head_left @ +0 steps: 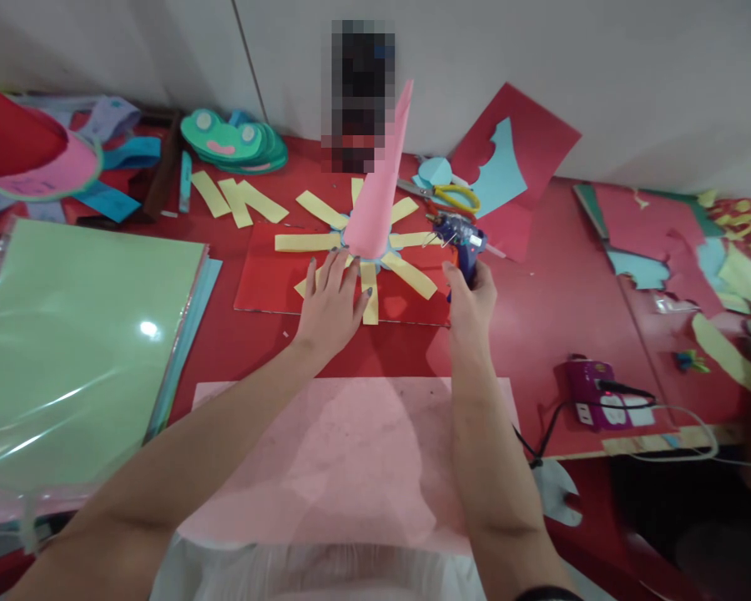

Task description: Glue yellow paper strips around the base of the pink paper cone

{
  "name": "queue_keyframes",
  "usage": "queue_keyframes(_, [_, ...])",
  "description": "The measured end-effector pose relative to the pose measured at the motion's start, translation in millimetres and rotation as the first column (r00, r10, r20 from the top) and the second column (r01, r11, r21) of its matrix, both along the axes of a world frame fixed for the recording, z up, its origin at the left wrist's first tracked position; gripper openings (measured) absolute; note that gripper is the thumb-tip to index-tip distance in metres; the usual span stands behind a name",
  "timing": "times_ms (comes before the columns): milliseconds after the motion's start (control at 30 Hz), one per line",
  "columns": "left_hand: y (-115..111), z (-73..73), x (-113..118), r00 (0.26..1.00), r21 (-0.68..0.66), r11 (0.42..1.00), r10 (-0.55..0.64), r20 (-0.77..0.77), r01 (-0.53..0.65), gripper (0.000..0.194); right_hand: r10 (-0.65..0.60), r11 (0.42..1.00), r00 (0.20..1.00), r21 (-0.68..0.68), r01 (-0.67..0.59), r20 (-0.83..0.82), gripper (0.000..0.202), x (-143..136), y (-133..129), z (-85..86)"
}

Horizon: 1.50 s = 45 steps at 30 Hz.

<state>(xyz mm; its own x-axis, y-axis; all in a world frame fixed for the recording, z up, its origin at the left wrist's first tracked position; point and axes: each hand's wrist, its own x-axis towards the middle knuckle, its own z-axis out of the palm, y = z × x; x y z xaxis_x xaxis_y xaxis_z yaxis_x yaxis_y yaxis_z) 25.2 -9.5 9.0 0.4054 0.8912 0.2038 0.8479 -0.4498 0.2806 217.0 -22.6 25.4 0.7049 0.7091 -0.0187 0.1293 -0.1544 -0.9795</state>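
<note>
My right hand (474, 305) grips a dark blue glue gun (466, 248), its nozzle end toward the paper piece on its left. My left hand (333, 296) lies with fingers spread at the base of a tall pink paper cone (375, 204). Under the cone is a light blue paper base, mostly covered, with yellow paper strips (411, 275) fanning out all round it. A red sheet (269, 284) lies beneath them. Behind the glue gun are yellow-handled scissors (460, 199), apart from my hand.
Loose yellow strips (234, 200) and green frog cutouts (234, 142) lie at back left. Packed green paper (93, 334) fills the left. A pink sheet (313, 451) is in front of me. A purple power adapter (592, 392) with cables sits right, near paper scraps (657, 234).
</note>
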Motion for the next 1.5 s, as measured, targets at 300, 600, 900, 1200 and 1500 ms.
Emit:
queue_keyframes(300, [2.3,-8.7,-1.5,0.999,-0.035,0.999,0.001,-0.038,-0.002,0.050,0.019,1.000,0.999,-0.013,-0.018,0.034,0.033,0.7,0.0,-2.8])
queue_keyframes(600, [1.6,-9.4,-0.5,0.999,-0.033,0.999,0.007,-0.037,-0.008,0.049,0.019,1.000,1.000,-0.017,-0.019,0.018,0.033,1.0,0.3,-2.6])
queue_keyframes(900, [1.8,-9.7,-0.2,0.999,-0.034,0.999,0.003,-0.040,-0.004,0.056,0.015,0.999,0.999,-0.033,-0.014,0.039,0.034,0.5,0.7,-3.1])
queue_keyframes(1200, [-1.5,-5.2,0.2,0.999,-0.031,0.999,-0.028,-0.032,0.027,0.051,0.016,1.000,1.000,-0.026,-0.016,0.004,0.034,-0.4,-0.3,-0.6])
queue_keyframes(1500, [0.4,-4.0,2.5,0.989,-0.089,0.987,-0.141,-0.050,0.136,0.056,0.016,1.000,1.000,-0.025,-0.016,-0.017,0.032,1.1,0.1,-1.7])
